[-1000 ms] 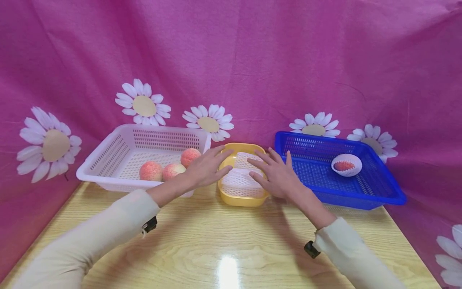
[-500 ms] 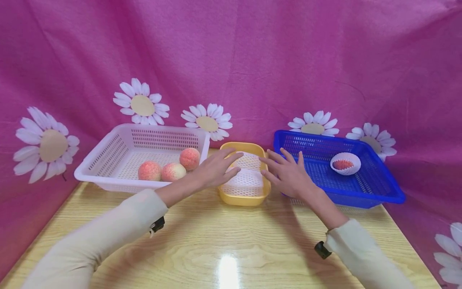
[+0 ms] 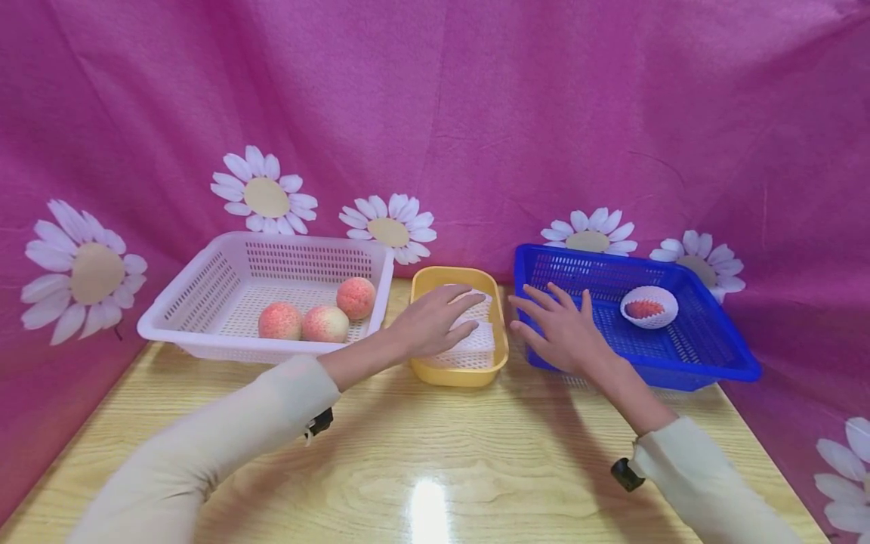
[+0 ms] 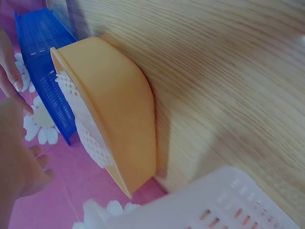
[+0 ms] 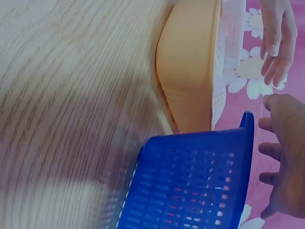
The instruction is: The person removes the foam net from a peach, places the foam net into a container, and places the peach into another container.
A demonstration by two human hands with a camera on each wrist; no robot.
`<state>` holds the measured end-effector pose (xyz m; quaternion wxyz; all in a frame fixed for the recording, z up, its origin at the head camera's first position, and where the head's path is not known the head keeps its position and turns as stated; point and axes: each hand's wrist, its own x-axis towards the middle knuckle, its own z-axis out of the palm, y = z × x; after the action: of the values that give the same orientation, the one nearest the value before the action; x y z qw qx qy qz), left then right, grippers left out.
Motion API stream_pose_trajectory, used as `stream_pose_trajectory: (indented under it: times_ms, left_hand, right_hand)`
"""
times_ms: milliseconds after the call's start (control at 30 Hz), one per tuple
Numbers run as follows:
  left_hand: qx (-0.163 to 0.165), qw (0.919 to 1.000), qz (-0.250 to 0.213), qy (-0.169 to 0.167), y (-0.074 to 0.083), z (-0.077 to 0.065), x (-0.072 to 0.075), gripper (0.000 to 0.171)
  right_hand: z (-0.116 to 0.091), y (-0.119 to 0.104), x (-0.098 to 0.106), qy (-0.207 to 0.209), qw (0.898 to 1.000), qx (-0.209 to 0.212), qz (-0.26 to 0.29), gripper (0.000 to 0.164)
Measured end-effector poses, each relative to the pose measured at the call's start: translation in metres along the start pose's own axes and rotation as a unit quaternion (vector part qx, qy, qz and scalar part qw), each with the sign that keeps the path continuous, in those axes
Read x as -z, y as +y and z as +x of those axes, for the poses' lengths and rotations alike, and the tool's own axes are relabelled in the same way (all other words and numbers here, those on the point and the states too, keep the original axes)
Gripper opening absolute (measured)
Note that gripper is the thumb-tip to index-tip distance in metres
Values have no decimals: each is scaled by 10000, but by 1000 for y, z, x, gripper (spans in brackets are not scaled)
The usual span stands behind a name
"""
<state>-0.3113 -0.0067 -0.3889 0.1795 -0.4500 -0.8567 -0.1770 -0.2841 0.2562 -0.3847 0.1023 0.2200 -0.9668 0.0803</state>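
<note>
Over the yellow container hovers my left hand, fingers loosely extended and holding nothing. Inside that container lie white foam net sleeves, partly hidden under the hand. My right hand is above the near left edge of the blue basket, fingers spread, with nothing in it. Toward the right of the blue basket sits a peach in a white foam net. The white basket at the left holds a peach at its front, a second peach beside it and a third peach behind.
All three containers stand side by side toward the back of a wooden table. Behind them hangs a magenta cloth printed with white daisies. In the left wrist view, the white basket's corner is close to the camera.
Both hands have moved to the right. The left hand went from the white basket's side to over the yellow container; the right went from that container to over the blue basket.
</note>
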Motion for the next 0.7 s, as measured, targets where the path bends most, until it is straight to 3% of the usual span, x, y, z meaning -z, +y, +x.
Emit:
stream_pose_trajectory:
  times_ms: [133, 367, 700]
  left_hand:
    - [-115, 9999, -26, 14, 6, 7, -4, 41]
    - [10, 9993, -13, -362, 17, 15, -11, 43]
    - [-284, 9985, 222, -420, 29, 24, -20, 44]
  right_hand:
    - [-3, 6, 1, 14, 10000, -66, -28, 51]
    - [-8, 16, 3, -4, 9998, -213, -42, 51]
    - [-17, 30, 8, -105, 9992, -328, -221, 49]
